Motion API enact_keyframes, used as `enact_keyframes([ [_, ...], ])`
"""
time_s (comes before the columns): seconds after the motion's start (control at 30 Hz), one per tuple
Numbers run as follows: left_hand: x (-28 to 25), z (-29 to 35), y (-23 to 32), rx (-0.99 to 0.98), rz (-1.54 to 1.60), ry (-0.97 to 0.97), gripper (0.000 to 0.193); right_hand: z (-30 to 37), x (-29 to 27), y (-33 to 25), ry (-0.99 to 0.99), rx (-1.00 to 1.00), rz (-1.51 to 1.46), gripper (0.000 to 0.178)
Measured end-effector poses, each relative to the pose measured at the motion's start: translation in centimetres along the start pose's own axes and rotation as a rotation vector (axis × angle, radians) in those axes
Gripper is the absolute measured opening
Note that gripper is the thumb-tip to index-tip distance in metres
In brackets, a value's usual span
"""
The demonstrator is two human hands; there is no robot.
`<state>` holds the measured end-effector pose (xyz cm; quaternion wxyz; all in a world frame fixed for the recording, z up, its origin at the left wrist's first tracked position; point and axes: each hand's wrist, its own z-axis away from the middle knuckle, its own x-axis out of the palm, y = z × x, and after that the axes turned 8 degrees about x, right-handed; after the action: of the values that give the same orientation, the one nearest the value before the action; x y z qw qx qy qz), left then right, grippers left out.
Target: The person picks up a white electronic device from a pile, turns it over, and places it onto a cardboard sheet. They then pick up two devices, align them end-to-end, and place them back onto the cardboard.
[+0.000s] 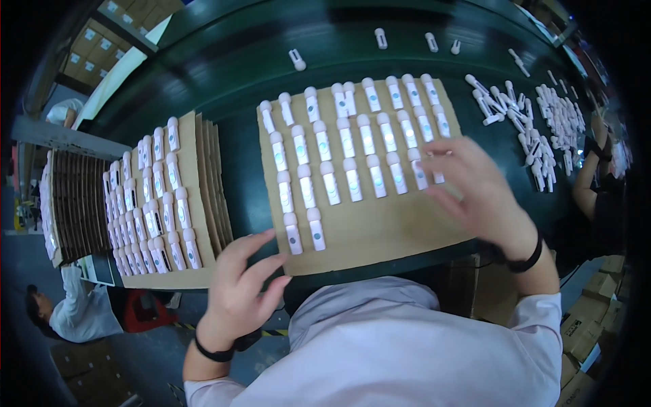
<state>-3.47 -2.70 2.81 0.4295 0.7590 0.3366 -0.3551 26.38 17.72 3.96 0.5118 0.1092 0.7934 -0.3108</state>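
Note:
A cardboard sheet (380, 230) lies in front of me with rows of small pale pink wand-shaped devices (352, 180) on it, each with a rounded head and most with a round spot. My right hand (471, 193) hovers over the sheet's right side, thumb and fingers apart, partly covering the end of the third row. A device shows just by its fingertips; whether they touch it I cannot tell. At the lower left corner of the sheet is my left hand (241, 288), fingers spread and holding nothing, close to a device (291, 234) in the front row.
Left of the sheet, a stack of cardboard sheets (213, 183) carries more devices, with upright cardboard layers (81, 197) beyond. Loose devices (536, 149) are heaped at right on the green surface (224, 61), and several lie at the back. Another person's arm (586, 180) reaches in at far right.

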Motion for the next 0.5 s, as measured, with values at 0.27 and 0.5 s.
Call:
enact_keyframes([
  [0.27, -5.6, -8.6, -1.0, -0.022, 0.1, -0.106, 0.026, -6.8, -3.5, 16.2, -0.074, 0.433, -0.022, 0.029],
  [0.5, -4.3, -16.7, -8.8, -0.338, 0.205, -0.171, 0.017, -16.5, -1.1, 24.4, -0.21, 0.532, 0.272, 0.035],
])
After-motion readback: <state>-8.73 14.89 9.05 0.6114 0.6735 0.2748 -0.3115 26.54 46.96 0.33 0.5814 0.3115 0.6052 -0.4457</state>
